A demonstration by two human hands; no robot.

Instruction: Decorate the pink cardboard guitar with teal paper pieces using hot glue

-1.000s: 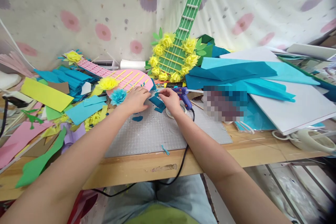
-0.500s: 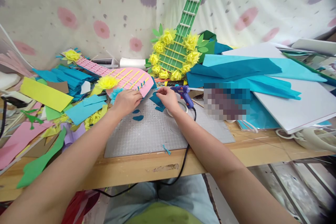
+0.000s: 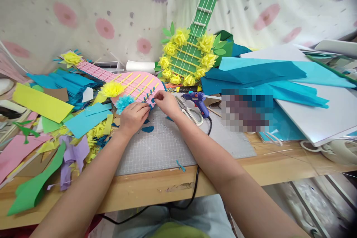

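Note:
A pink paper lute (image 3: 131,79) lies slantwise on the table, with yellow strips across its body and small blue pegs near its lower end. My left hand (image 3: 133,118) has its fingers together over the lute's near edge, beside a light-blue paper flower (image 3: 124,103); its fingertips are partly hidden. At the lute's lower right end, my right hand (image 3: 167,104) pinches a small dark-blue paper piece (image 3: 153,100) against or just above the pink surface. Dark-blue paper cutouts (image 3: 147,129) lie on the grey cutting mat (image 3: 161,152) below my hands. A yellow flower (image 3: 112,89) sits on the body.
To the right are scissors (image 3: 194,115) and a purple glue gun (image 3: 197,100) with a black cord running off the front edge. A green paper lute (image 3: 185,57) with yellow flowers stands behind. Paper scraps (image 3: 43,102) crowd the left, blue sheets (image 3: 251,74) the right.
My right hand has moved left from the cutouts on the mat to the lute's lower end, carrying a small blue piece. The scissors now show more. My left hand stays at the lute's edge.

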